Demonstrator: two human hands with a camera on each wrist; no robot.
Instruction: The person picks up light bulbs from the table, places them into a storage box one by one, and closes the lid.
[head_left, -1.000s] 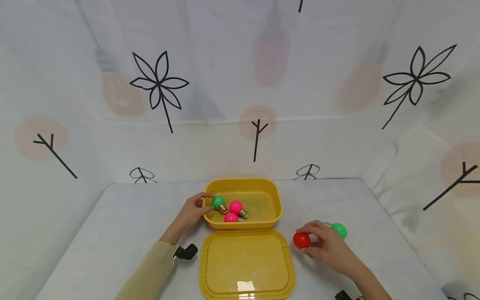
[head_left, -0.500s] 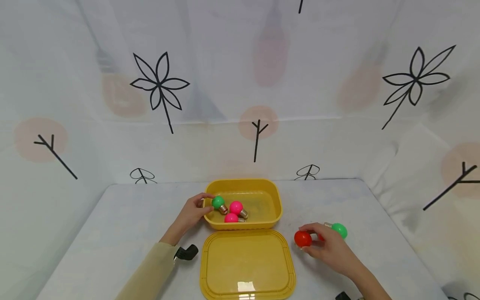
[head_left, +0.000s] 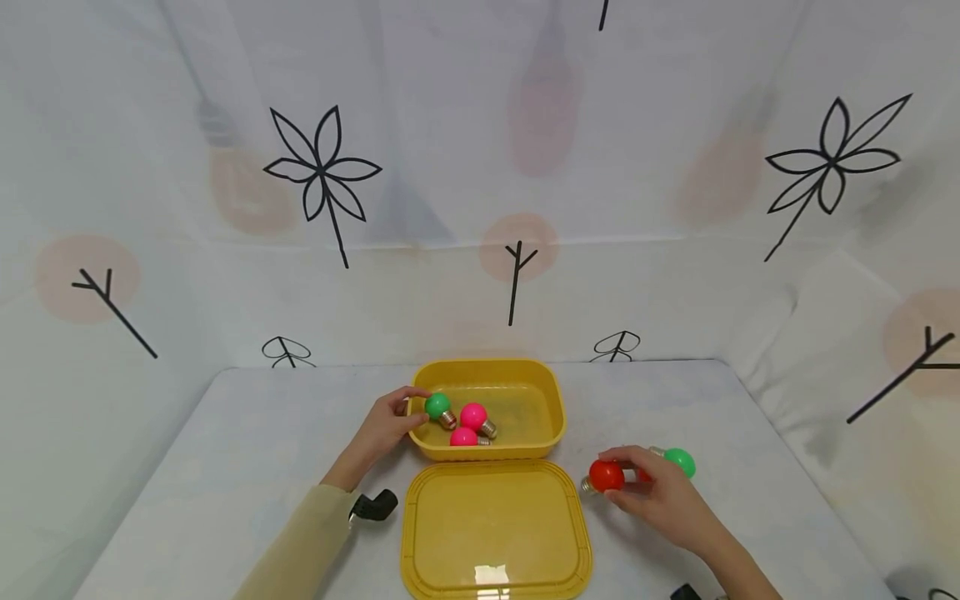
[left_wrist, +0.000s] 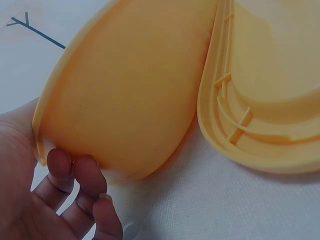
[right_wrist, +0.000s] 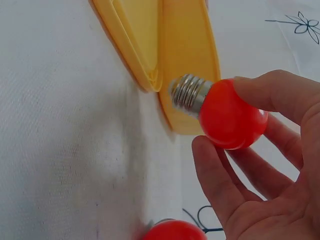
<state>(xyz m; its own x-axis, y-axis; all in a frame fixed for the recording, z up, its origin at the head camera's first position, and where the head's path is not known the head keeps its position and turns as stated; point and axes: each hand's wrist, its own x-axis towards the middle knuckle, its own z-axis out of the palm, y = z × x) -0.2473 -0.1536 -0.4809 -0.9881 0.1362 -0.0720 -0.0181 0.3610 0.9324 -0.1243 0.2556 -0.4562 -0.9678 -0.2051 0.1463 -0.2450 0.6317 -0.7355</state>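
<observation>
In the head view, we find the left hand (head_left: pixel 378 429) at the left end of a yellow box (head_left: pixel 528 408), its fingers about the rim. Inside the box we count one green bulb (head_left: pixel 437 406) and two pink bulbs (head_left: pixel 473 415), all towards the left. A yellow lid (head_left: pixel 495 517) lies just in front of the box on the pale tabletop (head_left: pixel 225 467). Right of the lid, the right hand (head_left: pixel 652 492) holds a red bulb (head_left: pixel 606 476), metal base pointing left; a loose green bulb (head_left: pixel 680 462) lies beyond the hand.

In the left wrist view, we see the left hand gripping the box by its edge, fingers curled against the outer wall.

In the right wrist view, we see the red bulb pinched by its globe, metal base free. A second red bulb (right_wrist: pixel 175 231) shows partly at the lower edge.
</observation>
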